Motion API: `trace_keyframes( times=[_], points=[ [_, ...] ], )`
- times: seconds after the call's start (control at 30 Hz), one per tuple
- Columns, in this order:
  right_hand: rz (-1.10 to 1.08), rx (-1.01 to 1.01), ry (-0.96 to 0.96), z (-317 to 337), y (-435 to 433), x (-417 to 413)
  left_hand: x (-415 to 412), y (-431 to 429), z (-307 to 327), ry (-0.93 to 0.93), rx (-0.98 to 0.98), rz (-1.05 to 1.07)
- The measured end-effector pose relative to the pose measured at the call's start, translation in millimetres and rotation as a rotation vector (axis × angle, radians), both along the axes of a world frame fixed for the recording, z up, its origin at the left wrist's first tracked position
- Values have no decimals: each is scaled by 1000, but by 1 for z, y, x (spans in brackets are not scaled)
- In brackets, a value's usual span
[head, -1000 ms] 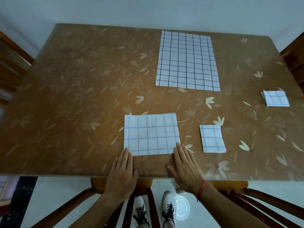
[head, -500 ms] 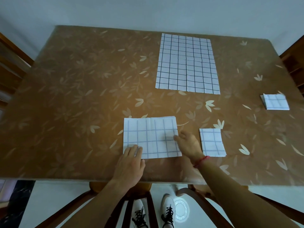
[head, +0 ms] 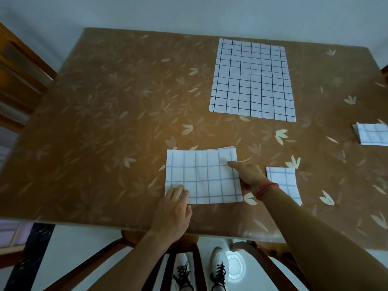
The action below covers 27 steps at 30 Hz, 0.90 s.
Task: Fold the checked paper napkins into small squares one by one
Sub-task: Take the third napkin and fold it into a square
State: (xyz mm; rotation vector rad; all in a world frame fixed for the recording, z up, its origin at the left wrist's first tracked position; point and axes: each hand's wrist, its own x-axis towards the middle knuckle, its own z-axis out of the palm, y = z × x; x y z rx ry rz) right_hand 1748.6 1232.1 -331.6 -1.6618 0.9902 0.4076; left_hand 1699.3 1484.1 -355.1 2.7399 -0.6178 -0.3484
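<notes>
Half-folded napkin (head: 202, 177): it lies flat on the surface (head: 105, 122) near my edge, a wide rectangle with pale blue checks showing.
My left hand (head: 173, 208): palm down, fingers (head: 178, 191) loose and spread on the napkin's near left corner, pinning it, not clenched on anything.
My right hand (head: 249, 175): it rests at the napkin's right edge, index tip on the upper right part; whether my thumb has the edge pinched I cannot tell.
Red string band (head: 267, 189): around my right wrist.
Finished squares: one small folded square (head: 283, 183) just right of my right hand, partly behind my forearm; another folded piece (head: 372, 136) at the far right edge of the view.
Unfolded napkin (head: 252, 80): spread open, dark checks, farther back on the surface, well apart from my hands.
</notes>
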Motion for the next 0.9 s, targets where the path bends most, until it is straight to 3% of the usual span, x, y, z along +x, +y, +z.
trace_keyframes(
  times=[0.17,0.27,0.4,0.6,0.9],
  points=[
    [146,-162,-43,-5,-4,5,0,4,0,11,-7,-34],
    [131,-156,-73,-7,-5,-2,1,8,-3,-22,16,-38],
    [-57,-48,-117,-10,1,-19,5,9,-2,-86,91,-33],
    [-415,252,-119,-6,18,-50,-3,-11,1,-153,42,-65],
    [-532,513,-146,10,43,-76,-12,-19,-6,-167,-34,-22]
  ],
)
